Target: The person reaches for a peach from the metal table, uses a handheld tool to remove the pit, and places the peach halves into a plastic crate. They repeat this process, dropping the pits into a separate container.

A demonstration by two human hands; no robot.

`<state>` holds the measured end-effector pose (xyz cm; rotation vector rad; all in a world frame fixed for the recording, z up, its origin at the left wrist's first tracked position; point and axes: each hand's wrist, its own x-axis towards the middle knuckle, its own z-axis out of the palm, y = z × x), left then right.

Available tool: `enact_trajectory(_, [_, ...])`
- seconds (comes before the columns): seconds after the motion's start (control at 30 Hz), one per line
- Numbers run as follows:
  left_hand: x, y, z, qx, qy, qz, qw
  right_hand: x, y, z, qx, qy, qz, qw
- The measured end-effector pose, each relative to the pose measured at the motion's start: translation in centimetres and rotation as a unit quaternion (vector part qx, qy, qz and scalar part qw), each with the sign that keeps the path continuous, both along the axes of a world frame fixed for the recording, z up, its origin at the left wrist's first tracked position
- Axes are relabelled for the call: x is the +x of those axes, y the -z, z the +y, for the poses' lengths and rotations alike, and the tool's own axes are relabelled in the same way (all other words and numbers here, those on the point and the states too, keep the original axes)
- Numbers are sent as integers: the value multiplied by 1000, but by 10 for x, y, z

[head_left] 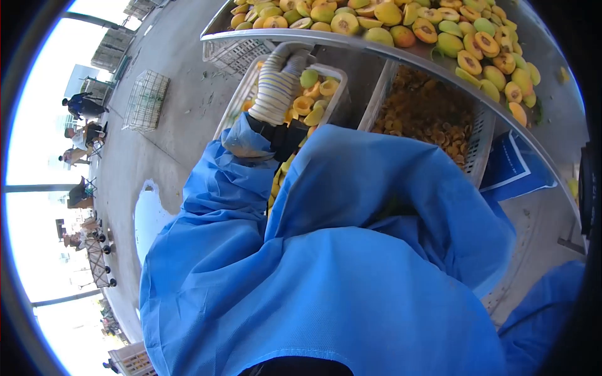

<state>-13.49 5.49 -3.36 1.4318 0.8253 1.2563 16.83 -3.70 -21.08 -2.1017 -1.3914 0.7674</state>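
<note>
My left hand (277,84), in a striped knit glove, reaches to the far end of a white plastic crate (341,94). Its fingers curl at the crate's rim, just below the metal table's edge; the fingertips are partly hidden. Yellow and green halved, pitted fruits (307,103), looking like peaches, fill the crate. A dark band wraps my left wrist. My right hand does not show; folds of my blue gown (351,276) cover the middle of the view.
A metal table (360,45) carries many halved fruits (433,37). Under it stands a crate of brown pits (433,113), beside a blue bag (508,166). A wire crate (147,100) and a puddle (150,216) are on the floor. Several people sit or stand farther off.
</note>
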Motion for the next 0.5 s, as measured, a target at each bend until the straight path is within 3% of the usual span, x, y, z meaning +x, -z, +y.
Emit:
enact_trajectory(0.03, [28,-9,-9,-49,33,42,997,13,-25,-2,67,42,58,995])
enact_trajectory(0.07, [50,-10,-10,-26,103,96,990,33,-55,-7,160,107,164,967])
enact_trajectory(0.1, [69,-19,-14,-15,174,198,964,56,-104,-17,260,161,269,913])
enact_trajectory(0.13, [91,-17,-15,104,216,284,928,79,-159,-33,359,196,357,839])
enact_trajectory(0.17, [109,0,-9,126,263,311,904,101,-211,-53,437,215,415,769])
enact_trajectory(0.23, [135,-21,-12,170,292,386,859,121,-304,-105,557,222,489,634])
enact_trajectory(0.27, [151,-10,0,279,253,391,840,119,-331,-127,588,218,504,594])
enact_trajectory(0.33, [189,-15,29,217,174,359,891,102,-341,-147,599,176,503,598])
enact_trajectory(0.37, [201,-39,34,281,48,398,872,88,-321,-140,586,152,478,636])
enact_trajectory(0.43, [224,-44,60,327,-53,562,758,63,-288,-134,511,133,483,699])
enact_trajectory(0.47, [235,-48,72,319,-83,639,695,42,-282,-124,492,240,507,666])
enact_trajectory(0.5, [244,-38,87,287,-70,679,672,52,-249,-119,477,197,512,687])
